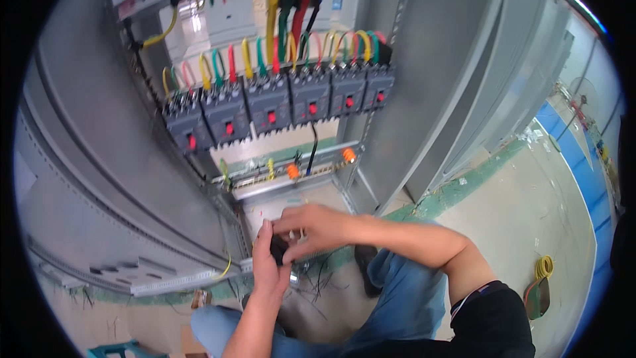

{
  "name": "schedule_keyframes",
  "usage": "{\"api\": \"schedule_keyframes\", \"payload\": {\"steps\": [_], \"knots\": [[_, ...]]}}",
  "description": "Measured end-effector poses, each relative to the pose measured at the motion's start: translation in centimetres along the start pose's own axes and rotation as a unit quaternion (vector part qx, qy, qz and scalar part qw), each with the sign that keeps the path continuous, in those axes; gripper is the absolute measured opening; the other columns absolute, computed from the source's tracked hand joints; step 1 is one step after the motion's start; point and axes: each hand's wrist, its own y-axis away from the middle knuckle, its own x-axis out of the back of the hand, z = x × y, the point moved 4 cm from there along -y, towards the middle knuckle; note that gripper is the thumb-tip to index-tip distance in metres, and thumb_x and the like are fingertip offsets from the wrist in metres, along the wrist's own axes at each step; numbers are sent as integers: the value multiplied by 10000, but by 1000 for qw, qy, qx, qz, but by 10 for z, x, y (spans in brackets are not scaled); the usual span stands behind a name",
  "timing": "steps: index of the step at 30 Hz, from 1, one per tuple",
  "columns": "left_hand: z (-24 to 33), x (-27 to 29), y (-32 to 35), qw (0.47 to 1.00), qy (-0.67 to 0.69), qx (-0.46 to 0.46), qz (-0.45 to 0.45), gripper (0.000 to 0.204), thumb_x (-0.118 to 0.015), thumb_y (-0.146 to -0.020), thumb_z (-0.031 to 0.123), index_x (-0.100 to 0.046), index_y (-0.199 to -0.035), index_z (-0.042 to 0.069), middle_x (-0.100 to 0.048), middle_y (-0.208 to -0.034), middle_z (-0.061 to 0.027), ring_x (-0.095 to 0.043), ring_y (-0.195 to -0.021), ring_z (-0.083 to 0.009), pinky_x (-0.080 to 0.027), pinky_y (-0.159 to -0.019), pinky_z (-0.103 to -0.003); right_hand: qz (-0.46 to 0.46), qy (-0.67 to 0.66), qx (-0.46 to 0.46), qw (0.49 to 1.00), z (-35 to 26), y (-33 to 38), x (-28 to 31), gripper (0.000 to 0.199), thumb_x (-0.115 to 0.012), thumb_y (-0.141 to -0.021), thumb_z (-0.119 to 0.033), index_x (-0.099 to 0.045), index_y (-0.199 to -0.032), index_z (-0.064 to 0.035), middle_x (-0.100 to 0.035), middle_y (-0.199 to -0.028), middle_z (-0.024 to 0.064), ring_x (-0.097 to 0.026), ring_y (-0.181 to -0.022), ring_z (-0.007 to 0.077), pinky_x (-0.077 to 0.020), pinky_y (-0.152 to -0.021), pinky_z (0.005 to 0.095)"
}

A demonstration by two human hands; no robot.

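Head view, only one. Low in the middle, in front of the open foot of a tall grey sheet-metal cabinet point(437, 59): both bare hands close together, raised above the lap.

Left hand point(265, 265): up from the lower edge, fingers pointing upward and lightly curled, closed along the side of a small black object point(277, 250). Right hand point(317, 227): in from the right on a bent elbow, thumb and fingers arched toward the left hand, thumb near the black piece, fingers up by the left fingertips. Gap visible between right thumb and fingers; cannot tell whether pinching or merely touching. Black piece located between the two hands, mostly covered, exact shape unreadable.

Above and beyond, well apart from the hands: row of six dark grey moulded breakers point(270, 116), each with a red toggle, mounted at a tilt across the cabinet. Looped yellow, green and red wires point(246, 58) along their top edge; thick yellow, green, red and black cables point(301, 13) higher up. Beneath the row, two orange ribbed insulators point(293, 172) on a metal rail.

Below the hands: legs in blue jeans point(414, 285), dark wire scraps point(322, 284) on the floor. Far right, on the floor: coil of yellow wire point(544, 266).
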Motion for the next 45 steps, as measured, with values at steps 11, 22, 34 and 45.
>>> {"api": "schedule_keyframes", "payload": {"steps": [11,22,34,45], "knots": [[15,-8,9,1000,-13,1,24,315,-558,-1037,325,-617,-1164,42,-673,-1056,-90,-678,-849,-196,-594,-622,-347,26,-271,-165,948,30,2,0,246,-701,-997,-147,-723,-1181,16,-686,-954,24,-647,-840,85,-548,-718,244],[19,-4,8,996,-83,-22,12,128,-649,-998,196,-592,-1057,99,-619,-901,-50,-614,-819,-142,-501,-596,-317,81,-263,-181,944,35,1,13,197,-635,-1045,-203,-654,-1084,-11,-573,-747,-34,-543,-608,37,-436,-542,227],[17,-3,10,996,66,39,43,263,-645,-1013,373,-605,-1066,118,-594,-893,-35,-572,-783,-159,-437,-592,-286,395,-71,-97,911,9,16,107,362,-665,-1030,-187,-642,-1332,10,-657,-875,-23,-568,-743,46,-485,-657,236],[7,-1,3,996,23,75,48,321,-637,-1015,436,-626,-1050,117,-615,-864,-30,-580,-755,-161,-425,-593,-304,624,331,-1,708,38,79,271,193,-687,-955,-129,-736,-1102,-14,-748,-967,164,-737,-835,304,-566,-759,353]]}}
